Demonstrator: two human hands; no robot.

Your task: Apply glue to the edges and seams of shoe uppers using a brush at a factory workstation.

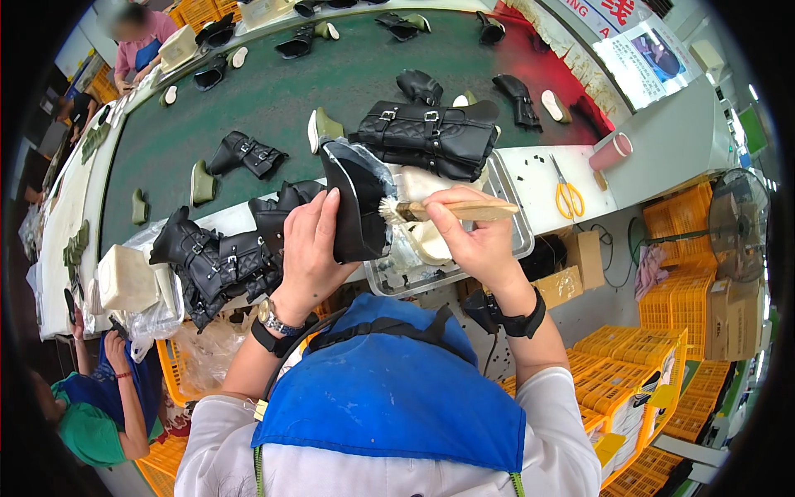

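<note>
My left hand (310, 248) is closed around a black boot upper (341, 178), held up with its pale lining turned toward the right. In my right hand (476, 240) is a brush (495, 210) with a wooden handle. Its whitish bristles are at the upper's open edge, seemingly touching it. Under the hands stands a clear plastic tray (525, 236) with a white container (428, 246) in it. Quilted black boot uppers with buckles (439, 137) lie stacked just beyond. To the left of my left hand is a heap of buckled black uppers (217, 263).
A green belt (182, 132) carries black uppers and olive wedge soles (201, 184). Yellow-handled scissors (568, 195) and a pink cup (611, 152) are at the right. Yellow crates (638, 356) and a fan (739, 222) stand beyond. Co-workers (145, 41) are at the left.
</note>
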